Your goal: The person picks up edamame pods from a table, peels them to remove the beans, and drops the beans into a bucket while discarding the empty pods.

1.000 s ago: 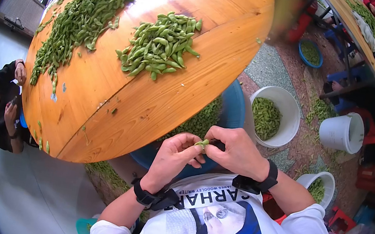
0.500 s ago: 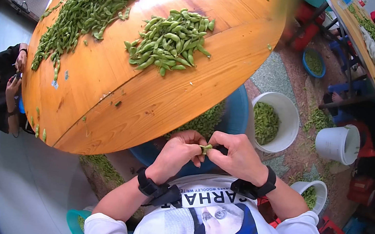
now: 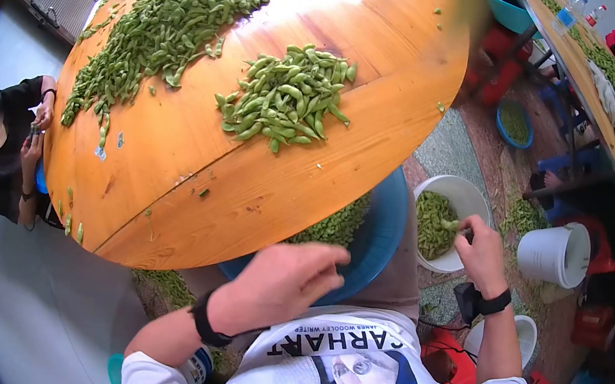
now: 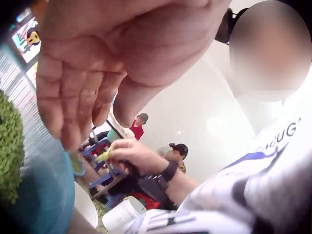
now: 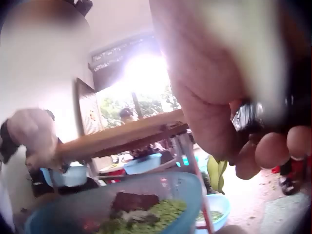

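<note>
soybean pod [image 3: 448,225]: being pinched between the fingertips of the right hand [image 3: 482,254], hanging just over the green heap inside the white bucket [image 3: 451,183].

filling most of the head view: round wooden table [image 3: 243,189]. lying along its far left edge: long band of pods [image 3: 164,30]. heaping near its middle, toward the right edge: smaller pile of pods [image 3: 286,99]. peeking out from under the table's near edge: blue tub [image 3: 382,229], carrying more pods. standing on the floor just right of the tub: the white bucket. standing near it, further right: second white bucket [image 3: 558,250].

hovering just off the table's near edge, above the tub: left hand [image 3: 284,282], holding nothing, keeping fingers straight and close together, showing its palm to the left wrist camera. reaching out over the bucket, well apart from the left hand: right hand, curling thumb and fingers on the pod.
</note>
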`<state>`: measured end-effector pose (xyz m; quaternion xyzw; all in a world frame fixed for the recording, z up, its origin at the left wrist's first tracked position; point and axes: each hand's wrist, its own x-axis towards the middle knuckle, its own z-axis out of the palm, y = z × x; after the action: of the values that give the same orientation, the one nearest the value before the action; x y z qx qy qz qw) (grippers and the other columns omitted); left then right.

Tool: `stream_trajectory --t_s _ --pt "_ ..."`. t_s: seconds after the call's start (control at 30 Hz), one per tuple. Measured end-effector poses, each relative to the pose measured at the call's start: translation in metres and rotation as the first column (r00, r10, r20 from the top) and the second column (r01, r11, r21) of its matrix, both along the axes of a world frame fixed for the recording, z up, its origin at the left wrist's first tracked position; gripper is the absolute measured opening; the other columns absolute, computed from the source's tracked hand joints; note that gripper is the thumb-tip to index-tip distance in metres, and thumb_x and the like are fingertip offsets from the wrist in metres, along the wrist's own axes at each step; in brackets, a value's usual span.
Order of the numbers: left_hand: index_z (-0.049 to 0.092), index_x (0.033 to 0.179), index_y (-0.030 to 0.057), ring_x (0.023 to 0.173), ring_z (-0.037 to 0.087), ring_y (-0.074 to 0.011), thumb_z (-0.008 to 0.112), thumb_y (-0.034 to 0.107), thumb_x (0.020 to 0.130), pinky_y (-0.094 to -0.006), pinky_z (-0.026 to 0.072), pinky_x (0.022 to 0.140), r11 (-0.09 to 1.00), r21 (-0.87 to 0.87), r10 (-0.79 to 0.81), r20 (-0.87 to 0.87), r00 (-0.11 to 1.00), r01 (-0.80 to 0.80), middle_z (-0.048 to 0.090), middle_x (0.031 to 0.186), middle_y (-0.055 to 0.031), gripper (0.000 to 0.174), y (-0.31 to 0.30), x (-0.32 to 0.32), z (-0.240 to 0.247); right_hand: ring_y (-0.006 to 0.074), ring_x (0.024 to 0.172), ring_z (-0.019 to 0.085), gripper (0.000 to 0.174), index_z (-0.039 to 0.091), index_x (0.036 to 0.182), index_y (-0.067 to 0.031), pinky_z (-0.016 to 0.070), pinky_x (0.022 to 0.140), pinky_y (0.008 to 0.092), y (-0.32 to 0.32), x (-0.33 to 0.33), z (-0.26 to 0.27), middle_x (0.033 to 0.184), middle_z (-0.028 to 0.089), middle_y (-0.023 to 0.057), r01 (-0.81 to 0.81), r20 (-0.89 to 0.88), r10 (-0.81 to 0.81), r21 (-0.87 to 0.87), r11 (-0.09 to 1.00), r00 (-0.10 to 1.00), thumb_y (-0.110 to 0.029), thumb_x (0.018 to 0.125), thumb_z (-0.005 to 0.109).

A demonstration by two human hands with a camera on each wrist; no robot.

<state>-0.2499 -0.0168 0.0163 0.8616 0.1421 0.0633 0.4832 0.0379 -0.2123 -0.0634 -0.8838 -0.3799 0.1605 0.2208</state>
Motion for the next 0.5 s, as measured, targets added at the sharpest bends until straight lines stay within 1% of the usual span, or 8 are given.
stream_trajectory --t_s 0.03,0.1,0.17,0.2,0.27,0.37,0.4,0.5 --pt "0.061 0.116 0.0023 0.072 0.065 -0.0278 0.068 0.003 0.086 -0.0342 0.0525 0.067 0.990 0.125 0.056 0.089 0.994 -0.067 0.066 0.084 -0.0129 0.031 0.010 0.004 0.006 0.0424 0.081 0.065 0.017 0.062 0.096 -0.0003 0.0500 0.071 0.0480 -0.002 0.003 -0.001 0.083 0.066 0.0229 -0.005 0.005 0.004 0.005 1.000 1.000 -0.009 0.081 0.059" --pt "0.061 0.118 0.0030 0.070 0.062 -0.0289 0.068 0.003 0.086 -0.0345 0.0511 0.066 0.938 0.233 0.240 0.102 0.965 -0.258 0.063 0.081 -0.0122 0.033 0.035 0.016 0.014 0.0437 0.089 0.064 0.021 0.058 0.101 0.0017 0.0493 0.078 0.0493 -0.004 0.004 -0.002 0.091 0.066 0.0257 0.053 0.066 -0.052 -0.022 0.998 0.996 -0.007 0.082 0.056" --pt "0.062 0.117 0.0033 0.074 0.061 -0.0298 0.067 0.006 0.085 -0.0370 0.0500 0.069 0.859 0.416 0.291 0.085 0.953 -0.300 0.060 0.084 -0.0117 0.032 0.066 0.027 0.011 0.0443 0.093 0.063 0.021 0.056 0.103 0.0034 0.0486 0.080 0.0496 0.005 -0.007 0.007 0.094 0.065 0.0276 0.042 0.029 -0.042 0.008 0.999 0.999 -0.005 0.084 0.053" --pt "0.062 0.117 0.0033 0.074 0.061 -0.0298 0.067 0.006 0.085 -0.0370 0.0500 0.069 0.857 0.419 0.290 0.090 0.953 -0.301 0.060 0.084 -0.0117 0.032 0.077 0.031 0.006 0.0443 0.093 0.063 0.019 0.056 0.102 0.0030 0.0487 0.080 0.0496 0.009 -0.012 0.008 0.093 0.065 0.0274 -0.004 -0.016 0.006 0.069 0.998 1.000 -0.004 0.084 0.052" --pt "0.063 0.113 0.0020 0.080 0.062 -0.0295 0.068 0.011 0.085 -0.0395 0.0493 0.072 0.761 0.586 0.347 -0.005 0.938 -0.278 0.059 0.088 -0.0121 0.030 0.092 0.036 -0.003 0.0437 0.090 0.064 0.016 0.057 0.100 0.0023 0.0494 0.079 0.0483 0.020 -0.026 0.016 0.091 0.065 0.0264 -0.092 -0.091 0.112 0.198 0.976 0.990 -0.001 0.086 0.049" --pt "0.064 0.108 0.0042 0.082 0.062 -0.0292 0.069 0.016 0.085 -0.0407 0.0493 0.074 0.768 0.602 0.334 -0.081 0.939 -0.221 0.060 0.092 -0.0121 0.026 0.093 0.036 -0.004 0.0392 0.085 0.065 0.015 0.062 0.099 0.0014 0.0512 0.076 0.0430 0.035 -0.048 0.035 0.090 0.066 0.0222 -0.155 -0.260 0.233 0.290 0.945 0.937 -0.004 0.088 0.053" --pt "0.064 0.108 0.0042 0.082 0.062 -0.0292 0.069 0.016 0.085 -0.0407 0.0493 0.074 0.766 0.605 0.331 -0.080 0.940 -0.218 0.060 0.092 -0.0121 0.026 0.091 0.036 -0.005 0.0392 0.085 0.065 0.015 0.062 0.099 0.0014 0.0512 0.076 0.0430 0.040 -0.054 0.038 0.090 0.066 0.0222 -0.151 -0.260 0.231 0.294 0.944 0.938 -0.004 0.088 0.053" --pt "0.065 0.104 0.0071 0.082 0.061 -0.0294 0.071 0.017 0.083 -0.0400 0.0495 0.073 0.762 0.598 0.359 -0.073 0.931 -0.247 0.059 0.090 -0.0112 0.024 0.085 0.033 -0.007 0.0373 0.083 0.066 0.015 0.063 0.099 0.0011 0.0519 0.073 0.0414 0.055 -0.070 0.046 0.090 0.066 0.0210 -0.228 -0.331 0.346 0.345 0.910 0.878 -0.004 0.089 0.053"
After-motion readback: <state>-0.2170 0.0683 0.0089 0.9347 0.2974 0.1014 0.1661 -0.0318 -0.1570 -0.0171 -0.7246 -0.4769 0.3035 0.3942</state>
